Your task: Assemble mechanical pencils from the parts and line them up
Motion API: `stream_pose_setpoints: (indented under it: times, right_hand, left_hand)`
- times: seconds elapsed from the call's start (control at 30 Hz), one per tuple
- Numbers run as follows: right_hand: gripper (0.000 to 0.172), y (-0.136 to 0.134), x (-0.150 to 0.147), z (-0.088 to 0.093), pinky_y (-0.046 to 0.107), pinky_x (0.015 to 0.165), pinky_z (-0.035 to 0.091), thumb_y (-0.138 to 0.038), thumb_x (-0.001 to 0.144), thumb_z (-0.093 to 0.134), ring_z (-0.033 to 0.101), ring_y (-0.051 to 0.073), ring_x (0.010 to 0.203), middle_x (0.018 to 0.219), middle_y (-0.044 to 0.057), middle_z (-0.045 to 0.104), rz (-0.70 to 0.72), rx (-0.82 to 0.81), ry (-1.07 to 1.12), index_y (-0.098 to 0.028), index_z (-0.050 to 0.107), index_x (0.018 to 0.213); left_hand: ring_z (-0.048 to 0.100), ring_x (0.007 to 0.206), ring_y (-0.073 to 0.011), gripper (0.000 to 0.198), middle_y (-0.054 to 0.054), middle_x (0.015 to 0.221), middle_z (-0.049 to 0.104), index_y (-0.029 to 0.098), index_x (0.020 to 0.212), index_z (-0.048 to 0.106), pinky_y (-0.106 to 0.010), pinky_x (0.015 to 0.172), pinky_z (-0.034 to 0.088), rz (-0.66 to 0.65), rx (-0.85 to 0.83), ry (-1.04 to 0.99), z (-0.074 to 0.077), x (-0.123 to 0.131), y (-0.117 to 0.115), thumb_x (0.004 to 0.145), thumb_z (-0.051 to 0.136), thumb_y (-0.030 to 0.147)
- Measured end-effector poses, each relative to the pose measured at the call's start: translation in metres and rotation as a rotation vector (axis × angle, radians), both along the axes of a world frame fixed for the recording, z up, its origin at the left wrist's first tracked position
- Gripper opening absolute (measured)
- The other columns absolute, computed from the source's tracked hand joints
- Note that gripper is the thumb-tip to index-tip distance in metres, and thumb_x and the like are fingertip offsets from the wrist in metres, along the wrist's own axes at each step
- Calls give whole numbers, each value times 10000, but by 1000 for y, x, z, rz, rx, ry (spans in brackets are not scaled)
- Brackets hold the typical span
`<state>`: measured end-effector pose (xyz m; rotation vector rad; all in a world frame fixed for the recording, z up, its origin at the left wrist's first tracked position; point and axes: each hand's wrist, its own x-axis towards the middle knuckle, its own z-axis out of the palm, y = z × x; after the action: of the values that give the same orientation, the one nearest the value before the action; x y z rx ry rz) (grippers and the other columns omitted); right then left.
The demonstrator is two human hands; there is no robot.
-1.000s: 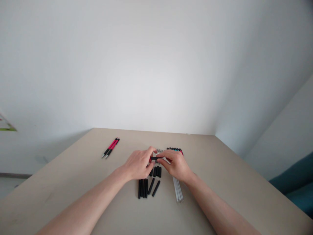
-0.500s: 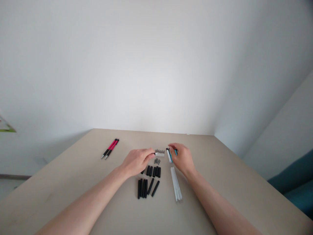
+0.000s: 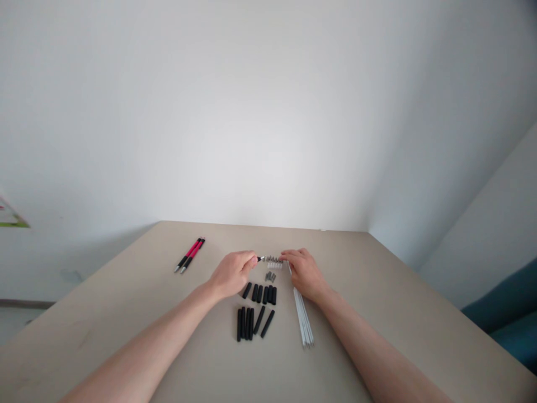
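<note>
My left hand [image 3: 232, 273] is closed around a black pen grip with a silver tip [image 3: 260, 258], which pokes out past the fingertips toward the right. Just beyond that tip lie a row of small metal springs or cone-like pieces [image 3: 272, 259] and a row of clear little pieces [image 3: 274, 266]. My right hand [image 3: 305, 273] lies low over the table with its fingers stretched left, the fingertips at the right end of the metal row. It covers most of the pen barrels; a white sliver [image 3: 289, 268] shows beside it. The thumb is mostly hidden.
Small grey metal parts [image 3: 271, 276] lie below the clear row. Nearer to me are several short black grips [image 3: 265, 294] and longer black tubes [image 3: 245, 323]. White refills [image 3: 304, 319] fan out by my right wrist. Two pink-and-black pens [image 3: 189, 255] lie at the left.
My left hand has drawn back slightly left and up with the black grip, uncovering a short black grip beneath. My right hand has shifted left, its fingers stretching toward the metal row and covering the barrels.
</note>
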<state>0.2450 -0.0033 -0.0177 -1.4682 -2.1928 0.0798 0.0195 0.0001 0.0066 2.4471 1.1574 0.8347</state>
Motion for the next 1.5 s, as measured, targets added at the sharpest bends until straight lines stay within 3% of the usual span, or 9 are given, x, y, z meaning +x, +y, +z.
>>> stream_pose_setpoints:
  times: [0.1,0.3,0.47,0.63,0.8,0.9,1.17,1.37,1.5]
  right_hand:
    - [429,-1,0,0,325,866,372,-1,792,412,492,216,1010,1168,16,627,1,-19,-22,-223,661,1061]
    - [395,-2,0,-1,329,857,369,-29,805,420,496,216,989,1134,14,646,-1,-23,-38,-221,669,1045]
    - [361,-2,1,-2,329,844,371,-62,827,423,502,214,983,1108,28,655,-6,-27,-44,-222,673,1032]
    - [334,-2,0,-2,331,853,367,-86,844,434,502,213,975,1110,21,653,-4,-34,-59,-224,675,1029]
    - [274,-3,-2,2,335,841,376,-130,856,464,510,216,963,1053,22,672,-27,-40,-50,-224,685,988]
    - [236,-3,-3,4,342,835,384,-135,839,502,521,221,954,1018,37,679,-48,-18,-32,-217,692,954]
    - [109,-9,-12,16,316,765,438,-155,804,581,579,196,818,818,45,692,2,206,316,-200,680,799]
    - [147,-20,-26,19,313,738,462,-226,849,554,593,184,802,873,51,679,162,155,503,-222,669,939]
    - [91,-21,-29,16,304,723,462,-242,831,595,595,175,769,824,39,680,184,124,529,-219,682,850]
  left_hand:
    - [401,560,-106,387,28,582,428,168,621,410,-222,543,294,-11,-136,-181,-3,1,4,923,300,382]
    - [197,369,-38,354,59,559,389,172,716,447,-174,355,120,49,-732,-684,-1,-1,7,837,429,505]
    - [175,337,-22,325,64,545,397,173,720,451,-164,329,85,51,-841,-841,0,-5,10,787,508,485]
    - [192,362,-42,377,65,524,376,172,694,455,-184,360,113,97,-743,-675,-6,-6,14,820,438,527]
    - [332,472,-89,433,47,499,363,162,608,454,-215,486,226,61,-248,-281,-10,-7,10,884,365,482]
    - [350,482,-98,387,49,495,373,168,636,481,-226,514,224,52,-100,-75,-8,-7,6,910,352,409]
    - [412,513,-115,350,27,534,458,180,631,462,-233,533,245,23,9,69,-4,-2,0,919,346,341]
    - [452,533,-130,333,10,556,507,188,636,504,-232,551,288,-25,11,19,-5,0,-2,910,375,327]
    - [462,538,-130,323,9,562,515,188,652,523,-228,554,303,-63,-5,-2,-4,1,-4,912,375,309]
